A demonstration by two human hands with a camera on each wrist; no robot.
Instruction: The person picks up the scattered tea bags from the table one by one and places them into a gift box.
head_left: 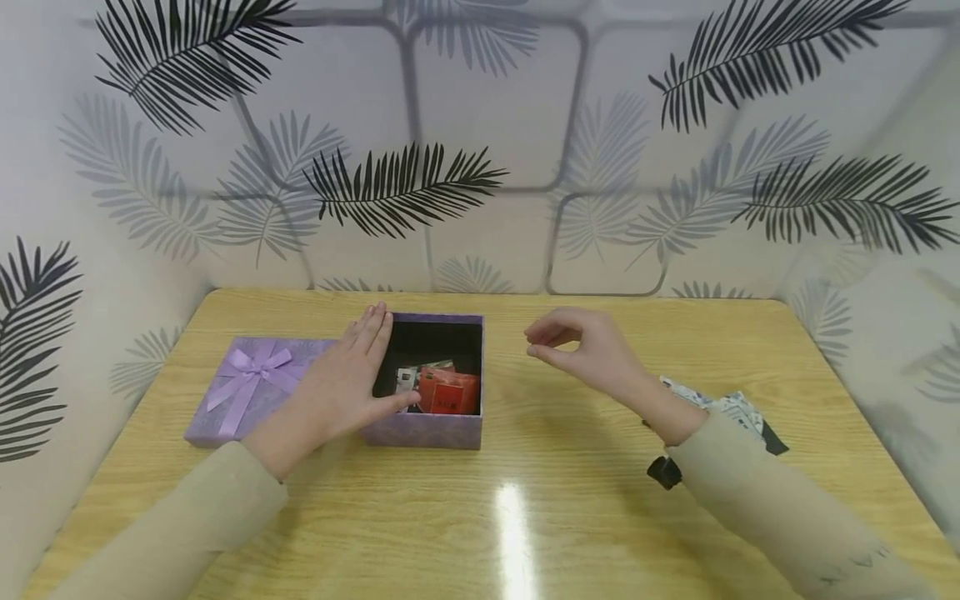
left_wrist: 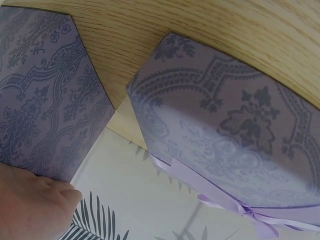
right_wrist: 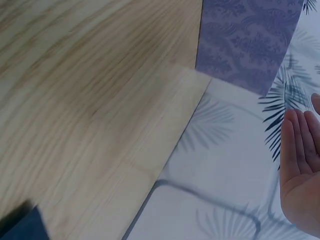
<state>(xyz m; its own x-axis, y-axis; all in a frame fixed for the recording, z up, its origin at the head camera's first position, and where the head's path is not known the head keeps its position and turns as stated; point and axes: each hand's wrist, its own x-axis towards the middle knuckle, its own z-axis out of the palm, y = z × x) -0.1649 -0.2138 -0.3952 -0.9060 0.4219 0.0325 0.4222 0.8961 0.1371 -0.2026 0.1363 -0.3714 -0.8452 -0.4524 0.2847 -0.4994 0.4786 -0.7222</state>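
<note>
A purple patterned box (head_left: 423, 431) stands with its top off on the table. Its dark inside holds a red packet (head_left: 450, 392) and some small pale items (head_left: 406, 380) beside it. My left hand (head_left: 341, 383) lies over the box's left edge, fingers stretched out and thumb across the near left corner. In the left wrist view that hand (left_wrist: 35, 202) is against the box's patterned side wall (left_wrist: 45, 95). My right hand (head_left: 588, 346) hovers right of the box, fingers gently bent, nothing visible between them and the thumb. The right wrist view shows its fingers side by side (right_wrist: 302, 145).
Left of the box lies its purple lid (head_left: 217, 408) with a ribbon bow (head_left: 255, 372). Under and beside my right forearm are patterned flat pieces (head_left: 738, 410) and a small black object (head_left: 664, 472). A leaf-patterned wall covering (head_left: 480, 242) rises behind the wooden table (head_left: 420, 517).
</note>
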